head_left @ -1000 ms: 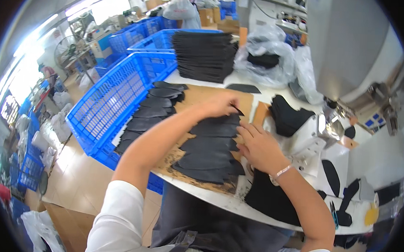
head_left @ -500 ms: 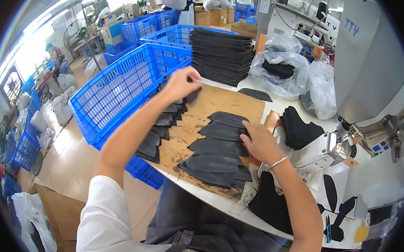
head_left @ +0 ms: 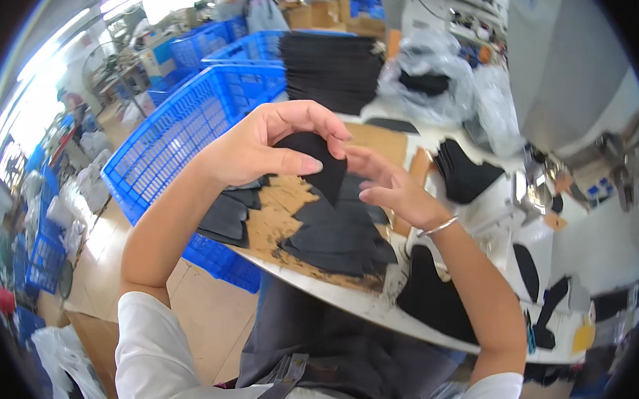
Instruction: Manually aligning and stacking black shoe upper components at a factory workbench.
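My left hand (head_left: 254,145) is closed on a small black pointed cut piece (head_left: 327,184), thumb in front and fingers curled over its top edge, above the work table. My right hand (head_left: 401,193) is at the right edge of that piece. Its fingers are bent and its thumb stands apart; whether the fingertips touch the piece is unclear. Below both hands, an overlapping row of black leaf-shaped pieces (head_left: 332,240) lies on a brown board (head_left: 270,210). More such pieces (head_left: 222,216) overlap along the board's left edge, partly behind my left forearm.
A blue crate (head_left: 174,138) stands left of the table, and a tall stack of black sheets (head_left: 330,73) at its back. Clear plastic bags (head_left: 494,115), black folded pieces (head_left: 465,171) and a metal machine (head_left: 533,193) are to the right. A person (head_left: 264,12) stands far behind.
My left hand has come right and nearer from the left row, bringing a black piece. My right hand has lifted off the overlapping row toward that piece. The view has shifted slightly.
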`<state>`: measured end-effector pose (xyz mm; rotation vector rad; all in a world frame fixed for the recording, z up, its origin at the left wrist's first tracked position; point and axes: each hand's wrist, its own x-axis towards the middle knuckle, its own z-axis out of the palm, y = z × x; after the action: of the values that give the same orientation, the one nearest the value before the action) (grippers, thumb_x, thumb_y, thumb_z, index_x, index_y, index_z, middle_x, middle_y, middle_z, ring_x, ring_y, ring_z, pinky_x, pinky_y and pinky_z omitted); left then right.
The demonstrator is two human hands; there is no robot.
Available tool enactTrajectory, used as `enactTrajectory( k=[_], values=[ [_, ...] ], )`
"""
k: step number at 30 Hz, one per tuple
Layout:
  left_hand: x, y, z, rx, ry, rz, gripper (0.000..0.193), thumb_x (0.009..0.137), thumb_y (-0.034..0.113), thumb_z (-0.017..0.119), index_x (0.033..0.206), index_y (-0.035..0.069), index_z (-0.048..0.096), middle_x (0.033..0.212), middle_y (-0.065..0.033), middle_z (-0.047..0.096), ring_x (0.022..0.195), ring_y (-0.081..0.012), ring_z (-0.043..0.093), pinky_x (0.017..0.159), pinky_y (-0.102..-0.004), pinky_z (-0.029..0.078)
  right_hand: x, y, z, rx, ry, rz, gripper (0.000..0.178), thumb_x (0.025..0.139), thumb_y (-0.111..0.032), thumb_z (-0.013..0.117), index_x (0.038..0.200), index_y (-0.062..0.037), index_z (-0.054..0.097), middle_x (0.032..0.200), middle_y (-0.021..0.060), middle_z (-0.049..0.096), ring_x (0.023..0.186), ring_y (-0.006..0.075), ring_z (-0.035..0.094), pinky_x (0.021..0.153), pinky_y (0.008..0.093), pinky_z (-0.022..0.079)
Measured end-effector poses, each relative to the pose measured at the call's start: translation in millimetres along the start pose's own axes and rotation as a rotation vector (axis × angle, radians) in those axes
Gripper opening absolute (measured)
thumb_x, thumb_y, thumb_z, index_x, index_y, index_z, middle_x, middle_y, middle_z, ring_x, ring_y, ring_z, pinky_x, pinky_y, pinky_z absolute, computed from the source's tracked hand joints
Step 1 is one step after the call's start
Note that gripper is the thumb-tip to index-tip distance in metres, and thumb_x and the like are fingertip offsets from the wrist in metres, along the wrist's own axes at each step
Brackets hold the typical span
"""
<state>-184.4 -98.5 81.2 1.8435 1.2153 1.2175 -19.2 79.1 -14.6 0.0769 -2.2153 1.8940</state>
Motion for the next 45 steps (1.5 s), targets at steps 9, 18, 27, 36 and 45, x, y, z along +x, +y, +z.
enactTrajectory(
  k=[9, 18, 27, 36, 45],
  values=[
    [58.9, -24.6, 107.7, -0.194, -0.329, -0.177, 0.058, 0.079, 0.003, 0.068, 0.133, -0.002, 0.046, 0.104, -0.0095, 0.059, 0.101, -0.0164, 0.056, 0.089, -0.0268, 0.046, -162.4, -48.1, 8.6, 0.265, 0.253, 0.439, 0.017, 0.085, -0.011, 0.070, 0.095, 0.0011, 0.063, 0.076, -0.0015, 0.062, 0.066, 0.0046, 0.056, 0.061, 0.0200, 0.046],
    [78.3, -70.1, 215.6, 0.070, -0.568, -0.404, 0.033, 0.083, 0.028, 0.071, 0.090, -0.003, 0.062, 0.063, -0.0068, 0.054, 0.058, -0.0096, 0.041, 0.051, -0.0309, 0.035, -250.1, -45.6, 0.4, -0.281, 0.415, 0.730, 0.021, 0.079, -0.010, 0.075, 0.086, 0.0022, 0.059, 0.064, -0.0049, 0.049, 0.059, -0.0003, 0.041, 0.049, 0.0197, 0.034],
    [70.1, -81.2, 233.8, 0.336, -0.466, -0.223, 0.044, 0.077, 0.033, 0.075, 0.074, -0.003, 0.050, 0.063, -0.0201, 0.046, 0.058, -0.0334, 0.039, 0.053, -0.0374, 0.037, -254.1, -33.6, 8.8, -0.521, 0.482, 0.650, 0.028, 0.072, -0.011, 0.078, 0.084, 0.0038, 0.058, 0.062, 0.0071, 0.050, 0.059, 0.0083, 0.040, 0.052, 0.0266, 0.039],
    [68.1, -82.7, 233.5, 0.351, -0.456, -0.191, 0.046, 0.074, 0.035, 0.077, 0.073, -0.003, 0.052, 0.062, -0.0203, 0.047, 0.058, -0.0372, 0.043, 0.053, -0.0394, 0.038, -251.0, -33.1, 5.0, -0.599, 0.429, 0.644, 0.035, 0.070, -0.018, 0.076, 0.089, 0.0073, 0.062, 0.071, 0.0236, 0.059, 0.063, 0.0388, 0.056, 0.060, 0.0370, 0.046],
    [63.1, -88.5, 236.0, 0.372, -0.387, -0.053, 0.042, 0.075, 0.036, 0.075, 0.078, -0.003, 0.057, 0.066, -0.0200, 0.054, 0.064, -0.0388, 0.053, 0.056, -0.0413, 0.041, -251.7, -30.2, 6.8, -0.564, 0.435, 0.682, 0.033, 0.070, -0.017, 0.076, 0.087, 0.0068, 0.061, 0.070, 0.0243, 0.058, 0.063, 0.0394, 0.056, 0.058, 0.0376, 0.046]
  ],
)
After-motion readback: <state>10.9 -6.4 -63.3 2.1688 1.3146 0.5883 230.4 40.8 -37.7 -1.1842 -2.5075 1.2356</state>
